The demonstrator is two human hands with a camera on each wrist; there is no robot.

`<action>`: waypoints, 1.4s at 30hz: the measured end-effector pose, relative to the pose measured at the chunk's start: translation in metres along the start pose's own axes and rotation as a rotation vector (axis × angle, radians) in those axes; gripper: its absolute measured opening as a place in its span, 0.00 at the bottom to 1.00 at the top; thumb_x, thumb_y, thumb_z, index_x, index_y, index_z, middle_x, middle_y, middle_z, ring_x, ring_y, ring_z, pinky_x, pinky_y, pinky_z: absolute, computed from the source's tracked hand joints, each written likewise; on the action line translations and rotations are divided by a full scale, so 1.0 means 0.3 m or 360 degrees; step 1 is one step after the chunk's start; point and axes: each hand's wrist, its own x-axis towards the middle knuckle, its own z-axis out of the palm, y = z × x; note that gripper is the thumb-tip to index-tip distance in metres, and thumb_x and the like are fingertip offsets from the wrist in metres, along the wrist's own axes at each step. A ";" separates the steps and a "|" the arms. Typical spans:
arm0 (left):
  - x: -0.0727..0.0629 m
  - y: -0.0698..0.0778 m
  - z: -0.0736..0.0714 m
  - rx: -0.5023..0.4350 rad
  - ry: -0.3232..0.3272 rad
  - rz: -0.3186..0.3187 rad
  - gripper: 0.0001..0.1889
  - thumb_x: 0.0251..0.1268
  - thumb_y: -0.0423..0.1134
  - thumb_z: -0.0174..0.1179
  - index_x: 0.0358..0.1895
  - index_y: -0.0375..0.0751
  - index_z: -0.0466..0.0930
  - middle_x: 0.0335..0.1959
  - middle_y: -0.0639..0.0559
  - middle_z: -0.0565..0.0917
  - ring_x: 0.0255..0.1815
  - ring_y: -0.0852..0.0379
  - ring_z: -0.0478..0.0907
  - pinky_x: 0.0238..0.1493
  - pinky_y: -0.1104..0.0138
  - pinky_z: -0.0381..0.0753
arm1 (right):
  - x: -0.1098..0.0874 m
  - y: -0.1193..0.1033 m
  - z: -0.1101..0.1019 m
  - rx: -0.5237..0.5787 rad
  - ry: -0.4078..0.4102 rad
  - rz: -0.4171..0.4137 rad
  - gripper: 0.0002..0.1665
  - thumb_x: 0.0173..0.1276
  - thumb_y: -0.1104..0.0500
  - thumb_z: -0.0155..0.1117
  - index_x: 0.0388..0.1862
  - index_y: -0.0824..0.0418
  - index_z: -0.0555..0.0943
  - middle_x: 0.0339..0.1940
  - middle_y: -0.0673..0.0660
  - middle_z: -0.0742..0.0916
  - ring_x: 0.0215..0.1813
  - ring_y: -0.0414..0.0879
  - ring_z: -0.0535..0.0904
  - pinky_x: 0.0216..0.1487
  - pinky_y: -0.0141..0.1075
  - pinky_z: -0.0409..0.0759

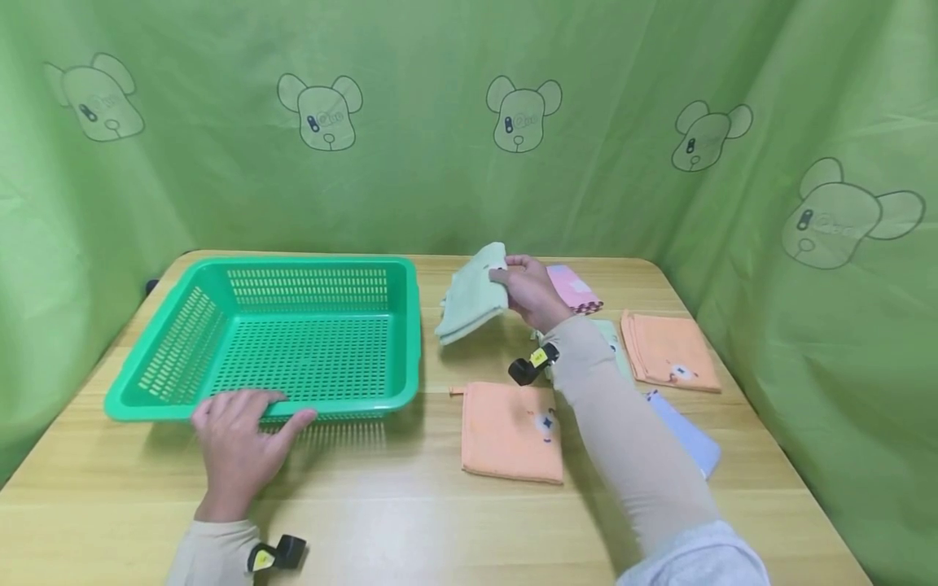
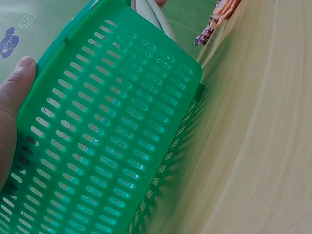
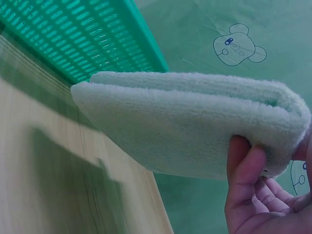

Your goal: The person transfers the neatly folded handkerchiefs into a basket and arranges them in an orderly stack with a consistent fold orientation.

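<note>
A folded pale green towel hangs above the table, pinched at its right edge by my right hand. In the right wrist view the thumb and fingers grip the towel's folded end, and its layers stay together. My left hand holds the near rim of a green plastic basket, fingers over the edge. In the left wrist view its thumb lies along the rim beside the slotted wall. Bare perforated bottom shows inside the basket.
Near my right forearm lie an orange towel, another orange towel, a pink towel and a blue towel. A second pale green towel is partly hidden under the forearm. A green curtain surrounds the table.
</note>
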 end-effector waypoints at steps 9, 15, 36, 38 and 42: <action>0.005 0.003 0.002 -0.0010 0.0045 0.0021 0.42 0.57 0.77 0.47 0.28 0.35 0.81 0.26 0.39 0.83 0.30 0.38 0.73 0.44 0.42 0.57 | 0.007 -0.025 0.004 0.0039 0.0000 -0.0021 0.31 0.70 0.68 0.58 0.68 0.67 0.59 0.56 0.65 0.77 0.40 0.47 0.80 0.43 0.36 0.81; 0.005 0.005 0.000 -0.0005 0.0028 0.0014 0.42 0.57 0.77 0.47 0.29 0.35 0.81 0.26 0.39 0.83 0.30 0.38 0.73 0.45 0.42 0.57 | 0.006 -0.043 0.011 0.0037 0.0008 -0.0009 0.31 0.70 0.68 0.58 0.68 0.66 0.59 0.56 0.65 0.77 0.41 0.48 0.81 0.44 0.37 0.81; 0.001 0.007 -0.002 -0.0006 -0.0002 -0.0003 0.43 0.56 0.78 0.46 0.29 0.34 0.81 0.27 0.38 0.83 0.31 0.37 0.73 0.45 0.41 0.56 | -0.007 -0.068 0.044 0.0072 -0.0045 -0.0058 0.30 0.70 0.67 0.58 0.67 0.66 0.59 0.55 0.64 0.77 0.41 0.48 0.80 0.43 0.36 0.81; 0.001 0.007 -0.001 -0.0005 0.0005 0.0001 0.42 0.57 0.78 0.46 0.28 0.34 0.81 0.26 0.38 0.83 0.31 0.37 0.73 0.45 0.41 0.57 | -0.006 -0.072 0.047 0.0080 -0.0044 -0.0063 0.30 0.70 0.67 0.58 0.67 0.66 0.59 0.55 0.65 0.76 0.43 0.49 0.80 0.44 0.37 0.81; 0.001 0.003 0.002 -0.0002 0.0020 0.0013 0.42 0.57 0.77 0.47 0.28 0.35 0.81 0.26 0.39 0.83 0.30 0.38 0.73 0.44 0.41 0.57 | -0.005 -0.084 0.052 0.0093 -0.0039 -0.0070 0.30 0.70 0.67 0.58 0.67 0.66 0.60 0.56 0.65 0.76 0.45 0.50 0.80 0.46 0.38 0.81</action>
